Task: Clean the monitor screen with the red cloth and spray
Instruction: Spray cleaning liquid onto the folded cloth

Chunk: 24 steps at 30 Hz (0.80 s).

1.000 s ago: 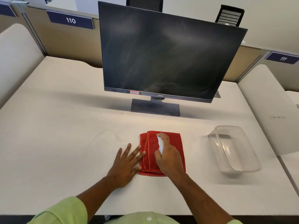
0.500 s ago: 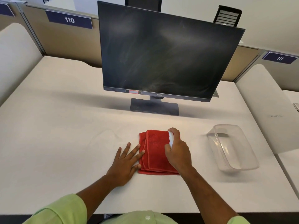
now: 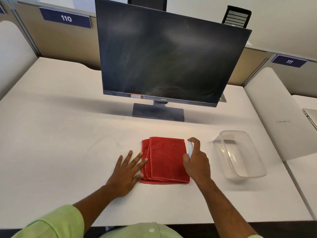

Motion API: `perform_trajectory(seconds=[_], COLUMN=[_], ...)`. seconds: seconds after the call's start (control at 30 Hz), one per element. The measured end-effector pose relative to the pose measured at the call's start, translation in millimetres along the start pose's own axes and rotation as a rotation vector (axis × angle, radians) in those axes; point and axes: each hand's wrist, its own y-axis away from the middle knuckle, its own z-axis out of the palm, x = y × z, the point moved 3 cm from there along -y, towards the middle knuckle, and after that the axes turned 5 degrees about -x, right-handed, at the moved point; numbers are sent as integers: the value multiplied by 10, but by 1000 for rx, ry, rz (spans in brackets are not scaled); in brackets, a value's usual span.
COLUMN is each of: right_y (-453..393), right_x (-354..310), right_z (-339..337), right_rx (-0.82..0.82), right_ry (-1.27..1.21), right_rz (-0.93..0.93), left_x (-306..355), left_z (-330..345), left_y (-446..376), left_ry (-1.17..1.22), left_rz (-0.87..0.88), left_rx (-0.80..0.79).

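A dark monitor (image 3: 168, 57) with a smeared, dusty screen stands at the back of the white desk (image 3: 60, 143). In front of it lies a folded red cloth (image 3: 165, 160). My left hand (image 3: 127, 172) rests flat on the desk, fingers spread, fingertips touching the cloth's left edge. My right hand (image 3: 197, 162) is closed around a small white spray bottle (image 3: 190, 149) at the cloth's right edge, index finger on top of the nozzle.
A clear plastic container (image 3: 240, 155) sits on the desk to the right of my right hand. Beige partitions with signs 110 (image 3: 66, 18) and 111 (image 3: 289, 61) run behind the monitor. A laptop edge (image 3: 311, 117) shows at far right.
My right hand has moved with the spray bottle from above the cloth's middle to its right edge. The left hand has stayed flat at the cloth's left edge.
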Motion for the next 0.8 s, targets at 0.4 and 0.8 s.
perform_trajectory(seconds=[0.4,0.8], right_y=[369,810], right_x=[310,-66], right_z=[28,363], right_rx=[-72,-266], right_ry=[16,-63], right_rz=[-1,-155], left_x=[-17,-9], left_z=[36,25], left_y=[-9,-5], left_ry=[-1,-7], left_rz=[4,-9], left_rx=[20,9])
